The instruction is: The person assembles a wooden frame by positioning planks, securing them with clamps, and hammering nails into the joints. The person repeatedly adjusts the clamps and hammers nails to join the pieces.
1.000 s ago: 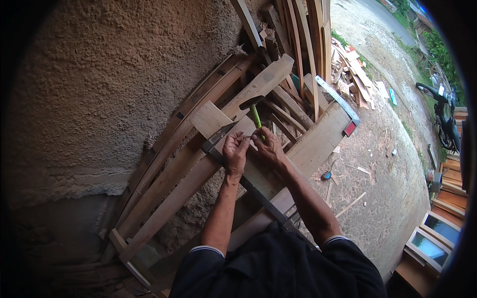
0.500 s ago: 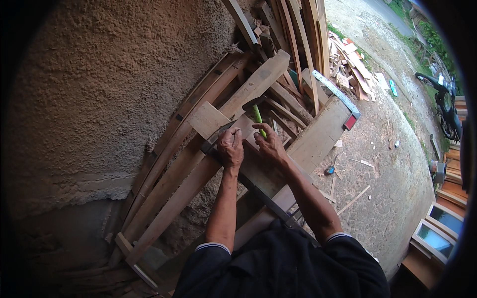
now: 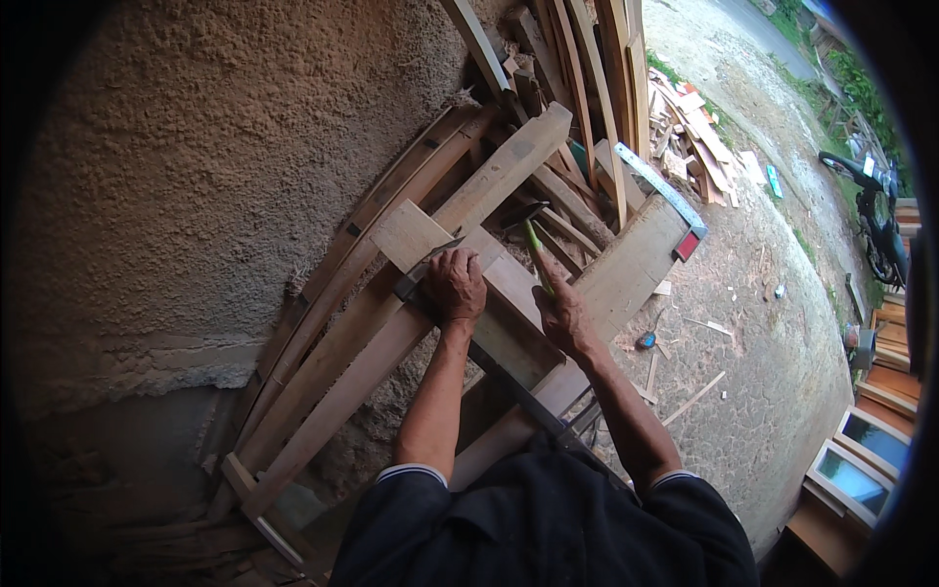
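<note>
Right hand: the right hand (image 3: pixel 564 318) is closed round the green handle of the hammer (image 3: pixel 538 252), fingers narrow on the grip, one finger laid along it.
Hammer: held above the timber, its dark head pointing away from the person, to the right of and beyond the left hand.
Left hand: the left hand (image 3: pixel 457 286) is bent at the knuckles over the timber, fingers curled in; whether they pinch anything small cannot be told, as the back of the hand hides the tips.
Bar: a dark metal bar (image 3: pixel 518 391) runs slantwise from beside the left hand down toward the person's shirt (image 3: pixel 548 519).
Beam: a pinkish beam (image 3: pixel 515 286) passes between the two hands.
Block: a pale block (image 3: pixel 409 235) sticks out just left of the left hand.
Board: a wide board (image 3: pixel 631 264) slopes up to the right, beyond the right hand.
Square: a metal square (image 3: pixel 657 184) with a red patch lies across the board's far end.
Ground: a blue tool (image 3: pixel 646 340) and thin offcuts, with a scrap pile (image 3: pixel 690 137) farther off.
Left side: a rough wall (image 3: pixel 245 147).
</note>
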{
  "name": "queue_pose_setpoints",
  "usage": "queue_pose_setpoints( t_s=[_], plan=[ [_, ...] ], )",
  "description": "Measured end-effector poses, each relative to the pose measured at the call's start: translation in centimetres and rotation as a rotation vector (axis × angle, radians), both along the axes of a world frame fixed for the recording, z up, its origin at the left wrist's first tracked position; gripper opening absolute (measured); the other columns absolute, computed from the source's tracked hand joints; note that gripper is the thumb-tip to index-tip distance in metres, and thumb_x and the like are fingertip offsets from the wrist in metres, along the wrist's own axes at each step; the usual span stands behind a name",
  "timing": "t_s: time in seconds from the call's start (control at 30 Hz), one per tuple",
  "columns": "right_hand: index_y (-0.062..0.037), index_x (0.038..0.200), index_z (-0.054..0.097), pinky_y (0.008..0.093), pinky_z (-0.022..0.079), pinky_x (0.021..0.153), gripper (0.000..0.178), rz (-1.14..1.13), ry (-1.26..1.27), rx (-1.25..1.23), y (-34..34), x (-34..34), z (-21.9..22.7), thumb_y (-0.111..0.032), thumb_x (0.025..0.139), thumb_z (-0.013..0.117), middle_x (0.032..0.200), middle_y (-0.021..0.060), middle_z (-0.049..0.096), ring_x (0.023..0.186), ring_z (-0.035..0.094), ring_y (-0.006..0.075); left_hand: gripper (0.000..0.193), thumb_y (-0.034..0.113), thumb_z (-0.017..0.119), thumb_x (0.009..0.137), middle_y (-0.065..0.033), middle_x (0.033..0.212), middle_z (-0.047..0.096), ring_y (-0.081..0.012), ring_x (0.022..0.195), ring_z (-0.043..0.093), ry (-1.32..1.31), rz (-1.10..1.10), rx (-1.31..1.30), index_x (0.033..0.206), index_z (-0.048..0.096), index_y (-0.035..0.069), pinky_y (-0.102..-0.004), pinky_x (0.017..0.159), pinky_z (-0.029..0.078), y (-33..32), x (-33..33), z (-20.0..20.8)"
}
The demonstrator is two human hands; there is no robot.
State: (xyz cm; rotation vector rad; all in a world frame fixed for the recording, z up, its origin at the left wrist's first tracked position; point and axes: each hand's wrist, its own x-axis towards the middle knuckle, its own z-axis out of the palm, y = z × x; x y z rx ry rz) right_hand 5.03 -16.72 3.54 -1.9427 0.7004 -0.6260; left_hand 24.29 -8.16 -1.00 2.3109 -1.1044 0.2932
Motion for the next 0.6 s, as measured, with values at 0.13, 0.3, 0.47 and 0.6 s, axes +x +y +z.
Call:
queue_pose_setpoints(
  t_s=[0.13, 0.3, 0.47, 0.6],
  plan=[
    [-0.0226, 0.158, 0.025, 0.0500, 0.052, 0.074, 0.070, 0.085, 0.143, -0.125, 0.0, 0.0, 1.0, -0.008, 0.097, 0.054, 0.103, 0.0259, 0.064, 0.087, 0.066, 0.0416, 0.006, 0.024, 0.060, 0.091, -0.0007, 0.101, 0.064, -0.0266, 0.104, 0.060, -0.075, -0.059, 0.089, 0.092, 0.065, 0.019, -0.0437, 0.086, 0.048, -0.1, 0.3, -0.6],
    [-0.0222, 0.158, 0.026, 0.0532, 0.049, 0.077, 0.064, 0.218, 0.445, -0.054, 0.0, -0.3, 2.7, -0.010, 0.099, 0.047, 0.101, 0.0278, 0.061, 0.086, 0.065, 0.0454, 0.005, 0.020, 0.063, 0.089, -0.0023, 0.100, 0.065, -0.0276, 0.100, 0.060, -0.058, -0.017, -0.007, 0.092, 0.065, 0.016, -0.0419, 0.088, 0.049, 0.0, -0.3, -0.2],
    [-0.0219, 0.158, 0.025, 0.0534, 0.049, 0.072, 0.064, 0.274, 0.507, -0.141, 0.4, -0.2, 3.3, -0.011, 0.099, 0.045, 0.092, 0.0277, 0.059, 0.081, 0.064, 0.0446, 0.009, 0.023, 0.060, 0.092, -0.0029, 0.102, 0.064, -0.0274, 0.103, 0.059, -0.043, -0.036, -0.031, 0.093, 0.067, 0.016, -0.0450, 0.090, 0.047, -0.1, -0.4, 0.1],
    [-0.0206, 0.158, 0.026, 0.0530, 0.049, 0.071, 0.065, 0.306, 0.544, -0.154, 0.4, -0.1, 3.4, -0.009, 0.097, 0.045, 0.090, 0.0288, 0.058, 0.078, 0.064, 0.0449, 0.009, 0.022, 0.061, 0.091, -0.0035, 0.102, 0.065, -0.0275, 0.102, 0.059, -0.042, -0.020, -0.019, 0.094, 0.067, 0.016, -0.0438, 0.090, 0.047, -0.1, -0.2, -0.1]
  ],
)
